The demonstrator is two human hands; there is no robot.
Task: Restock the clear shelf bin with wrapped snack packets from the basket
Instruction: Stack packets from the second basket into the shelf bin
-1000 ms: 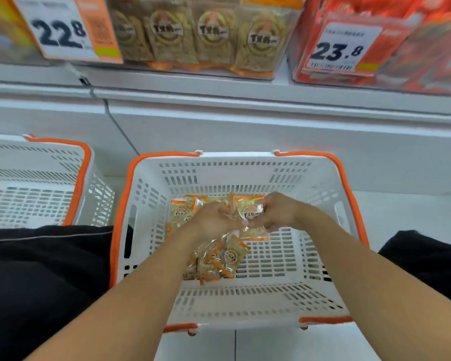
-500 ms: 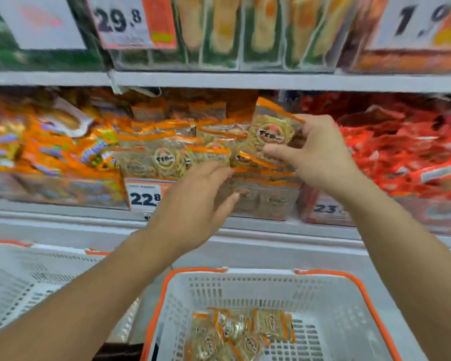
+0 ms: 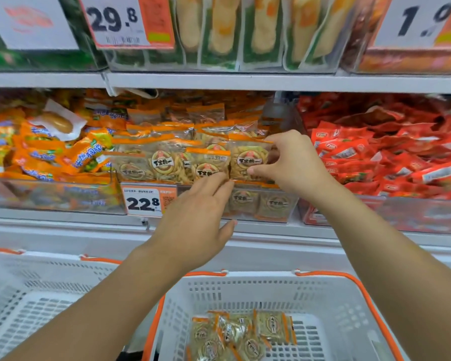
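1. The clear shelf bin sits on the middle shelf, its front wall carrying a price tag that reads 22.8 at its left end.
2. The bin is filled with clear, orange-topped snack packets bearing a round logo, standing in rows above its front wall.
3. The right hand is at the right end of the bin's front row, thumb and curled fingers pinching one snack packet by its right edge; the packet stands upright among the others in the bin.
4. The left hand is just in front of the bin, right of the price tag, fingers straight and relaxed, holding nothing; its fingertips touch the lower edge of the front-row packets beside the pinched one.
5. Below the bin, nearest the camera, stands a white basket with an orange rim; a loose pile of the same wrapped packets lies on its floor.
6. Left of that basket is a second white basket with the same orange trim.
7. Left of the bin, another clear bin holds orange wrapped snacks; right of it, a bin is heaped with red packets.
8. On the shelf above the bin, green-and-white packs stand upright, with a tag reading 29.8 to their left.
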